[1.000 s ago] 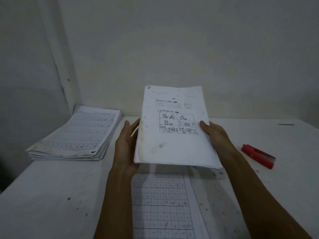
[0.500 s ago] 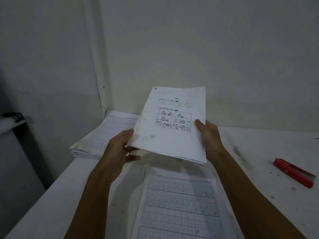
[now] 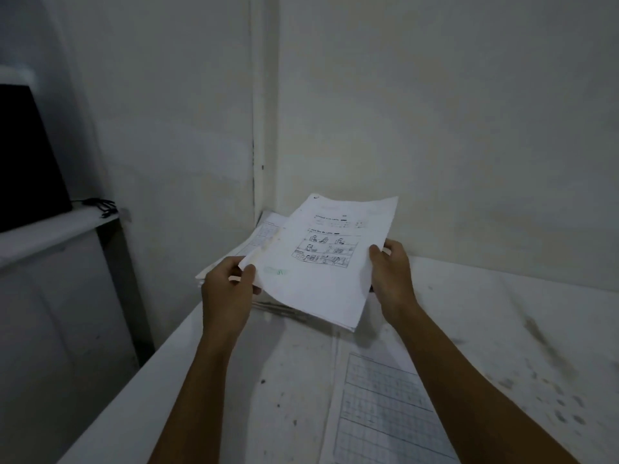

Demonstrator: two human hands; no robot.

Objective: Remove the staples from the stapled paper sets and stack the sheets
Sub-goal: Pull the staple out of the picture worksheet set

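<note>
A white surface (image 3: 502, 329) with dark smudges meets pale walls (image 3: 435, 112) at a corner. On the left, a black box-like object (image 3: 26, 155) stands on a white shelf (image 3: 50, 232), dark cables (image 3: 100, 205) just beside it.

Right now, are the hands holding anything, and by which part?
Yes. Both hands hold one set of printed sheets: the left hand pinches its near left corner and the right hand grips its right edge.

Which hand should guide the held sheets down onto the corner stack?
Left, probably. The left hand grips the held sheets on the side over the corner stack; the right hand holds the far edge.
</note>
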